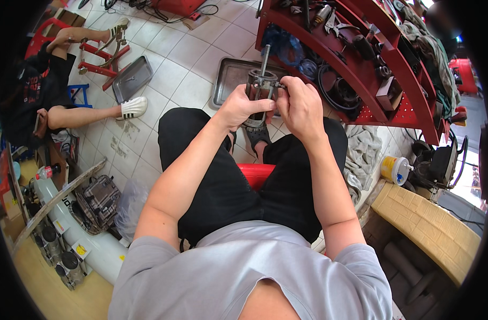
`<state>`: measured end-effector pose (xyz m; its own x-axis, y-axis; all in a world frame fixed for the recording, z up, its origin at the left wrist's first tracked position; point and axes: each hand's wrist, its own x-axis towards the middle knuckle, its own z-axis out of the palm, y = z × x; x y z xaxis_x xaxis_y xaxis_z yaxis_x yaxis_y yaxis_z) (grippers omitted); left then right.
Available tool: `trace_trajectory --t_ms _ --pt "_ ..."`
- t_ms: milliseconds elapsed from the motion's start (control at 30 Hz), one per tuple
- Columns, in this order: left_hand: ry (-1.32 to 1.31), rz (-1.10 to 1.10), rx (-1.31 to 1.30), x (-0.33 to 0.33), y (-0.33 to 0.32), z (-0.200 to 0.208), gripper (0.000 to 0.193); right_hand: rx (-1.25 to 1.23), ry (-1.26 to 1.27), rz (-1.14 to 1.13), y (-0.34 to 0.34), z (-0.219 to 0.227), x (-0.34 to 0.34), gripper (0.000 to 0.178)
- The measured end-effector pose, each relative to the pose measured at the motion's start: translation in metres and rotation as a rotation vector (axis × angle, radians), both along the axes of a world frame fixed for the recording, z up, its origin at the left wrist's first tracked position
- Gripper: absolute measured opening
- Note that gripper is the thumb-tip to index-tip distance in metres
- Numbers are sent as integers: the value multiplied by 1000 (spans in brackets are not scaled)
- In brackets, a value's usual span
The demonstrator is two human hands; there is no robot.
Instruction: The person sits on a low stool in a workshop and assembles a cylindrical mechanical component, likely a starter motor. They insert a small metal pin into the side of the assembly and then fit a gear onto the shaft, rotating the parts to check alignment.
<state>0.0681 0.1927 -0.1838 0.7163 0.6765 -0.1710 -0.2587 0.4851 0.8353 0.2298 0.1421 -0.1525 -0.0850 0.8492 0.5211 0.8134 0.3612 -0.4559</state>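
Left hand [243,106] wrapping closed round grey metal cylinder part [257,90], holding it over knees. Right hand [300,106] pinching at its side, fingers curled. Shaft [265,56] sticking up, long axis near vertical.

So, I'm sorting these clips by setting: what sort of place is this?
Probably a repair workshop: a red tool rack loaded with parts, a metal tray on the tiled floor, and both hands gripping a metal engine part.

Both forearms reach forward over knees; left hand [240,106] and right hand [299,105] raised close together, fingers curled in tight grip.
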Motion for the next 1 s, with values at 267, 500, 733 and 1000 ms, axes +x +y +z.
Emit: trace_trajectory --t_ms 267,500,733,1000 --pt "159 50 185 -4 5 -6 14 -472 946 45 -8 -3 -10 17" --pt "161 23 207 -2 3 -3 16 -470 1054 13 -8 -6 -12 13" --pt "91 22 95 1 -1 -2 17 -271 650 -83 -5 1 -12 12" --pt "175 14 155 -3 0 -4 15 -355 460 54 -4 9 -3 17"
